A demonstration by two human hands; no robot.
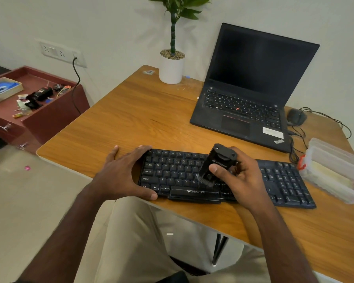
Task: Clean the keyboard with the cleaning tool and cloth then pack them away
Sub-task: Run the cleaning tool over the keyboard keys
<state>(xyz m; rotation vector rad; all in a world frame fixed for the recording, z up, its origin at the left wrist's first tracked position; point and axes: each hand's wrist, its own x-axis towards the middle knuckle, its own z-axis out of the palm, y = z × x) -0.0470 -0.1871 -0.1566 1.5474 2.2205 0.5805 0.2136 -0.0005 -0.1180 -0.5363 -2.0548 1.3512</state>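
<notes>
Black plastic, matte and low-profiled, is forming the long rectangular keyboard (223, 178), which is lying along the near edge of the orange-brown wood-grain counter (147, 119), its white-lettered keys running in neat rows. The left hand (129, 174) is bracing the keyboard's left end, fingers spread wide and curving over the far corner while the thumb is pressing against the near edge. The right hand (235, 176) is gripping a blocky black plastic cleaning tool (217, 166), fingers and thumb wrapped round its body; the tool is tilting away from the person, and its short dark bristles are touching the keys near the middle of the board. Behind, a black slab-shaped laptop (251, 92) is standing open with a dark, glossy screen, and just to its left a smooth white cylindrical pot with a green leafy plant (172, 66) is sitting near the wall, gravel showing at its rim. A rounded black mouse (295, 116) is resting right of the laptop, thin cables looping beside it. At the counter's right edge a translucent rectangular plastic box (335, 170) is sitting just beside the keyboard's right end; its contents are too blurred to tell.
</notes>
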